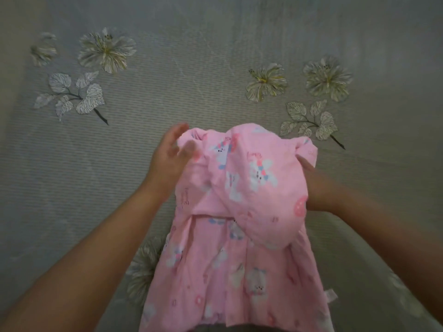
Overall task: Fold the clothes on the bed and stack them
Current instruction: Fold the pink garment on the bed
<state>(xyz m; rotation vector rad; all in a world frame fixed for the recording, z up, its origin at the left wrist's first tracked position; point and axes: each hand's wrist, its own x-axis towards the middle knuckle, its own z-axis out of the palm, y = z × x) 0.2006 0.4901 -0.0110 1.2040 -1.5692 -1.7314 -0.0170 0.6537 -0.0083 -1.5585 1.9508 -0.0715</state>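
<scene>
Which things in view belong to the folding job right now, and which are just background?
In the job:
- pink printed garment, partly folded
- left hand, fingers straight at its top left corner
- right hand, holding its right edge

Background:
- grey bedspread
- its embroidered flowers

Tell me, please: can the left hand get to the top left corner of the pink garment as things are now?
Probably yes. The left hand is already beside that corner of the pink garment, fingers straight and blurred, and only the bedspread lies around it. Nothing blocks the way.
</scene>
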